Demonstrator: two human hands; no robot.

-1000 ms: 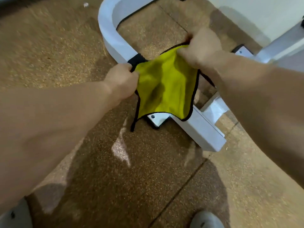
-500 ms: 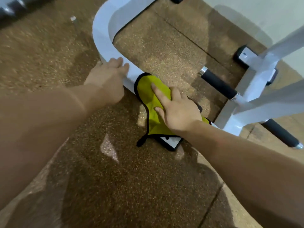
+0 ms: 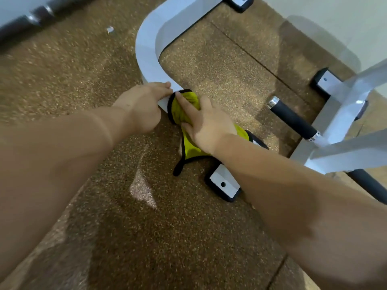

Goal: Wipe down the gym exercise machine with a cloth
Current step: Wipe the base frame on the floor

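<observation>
A yellow cloth (image 3: 180, 110) with black trim lies draped over the white curved base tube (image 3: 146, 51) of the gym machine, low near the floor. My right hand (image 3: 204, 122) presses flat on the cloth with fingers straight, index finger pointing up-left. My left hand (image 3: 144, 103) rests on the tube just left of the cloth, fingers laid straight along the top. A corner of the cloth hangs down onto the floor.
A white foot plate (image 3: 224, 184) with a bolt hole sits on a black pad below the cloth. A black foam roller (image 3: 293, 120) and white frame bars (image 3: 345, 114) stand at right. Brown speckled rubber flooring (image 3: 146, 227) lies all around. A cream wall (image 3: 335, 21) rises at top right.
One second ago both hands held the cloth spread in the air. It was then laid on the tube, and my right hand has slid it up-left along the tube toward my left hand.
</observation>
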